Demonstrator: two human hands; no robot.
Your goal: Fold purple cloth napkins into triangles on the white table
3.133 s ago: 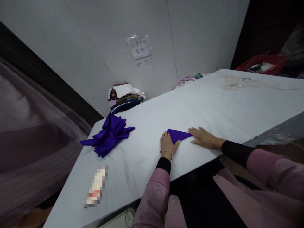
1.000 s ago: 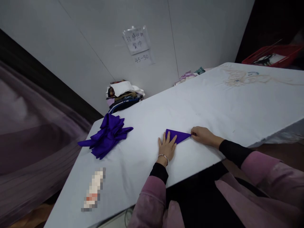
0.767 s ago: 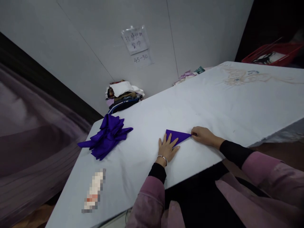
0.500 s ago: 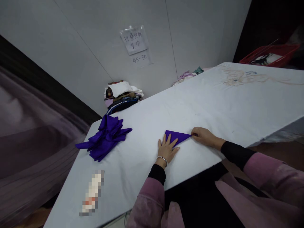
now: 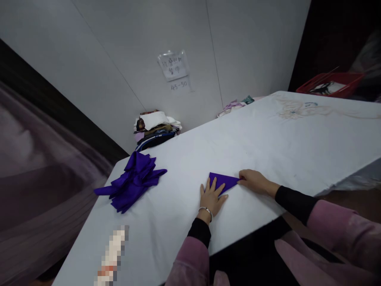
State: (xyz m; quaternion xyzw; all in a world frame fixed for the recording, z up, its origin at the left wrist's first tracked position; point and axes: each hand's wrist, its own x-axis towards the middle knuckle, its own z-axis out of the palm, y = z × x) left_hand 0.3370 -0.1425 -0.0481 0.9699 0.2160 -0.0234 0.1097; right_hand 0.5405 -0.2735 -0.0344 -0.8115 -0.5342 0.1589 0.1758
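A purple cloth napkin (image 5: 224, 181), folded into a narrow triangle, lies flat on the white-covered table (image 5: 184, 159). Spread over its left part is my left hand (image 5: 212, 197), fingers apart and pressing it down, a bracelet at the wrist. My right hand (image 5: 253, 182) pinches the pointed right tip of the napkin between thumb and fingers. The lower left part of the napkin is hidden under my left hand. To the left, several more purple napkins (image 5: 133, 182) lie in a loose, rumpled heap.
Folded clothes (image 5: 156, 129) are stacked at the table's far left edge by the wall. Other fabrics (image 5: 235, 106) lie farther right. A red basket (image 5: 330, 85) stands beyond the far right end. A blurred-out pale object (image 5: 113, 252) lies front left. Handwritten paper (image 5: 174, 67) hangs on the wall.
The view has tilted up slightly, so everything sits a little lower in the picture. Both hands keep their places on the folded purple napkin.
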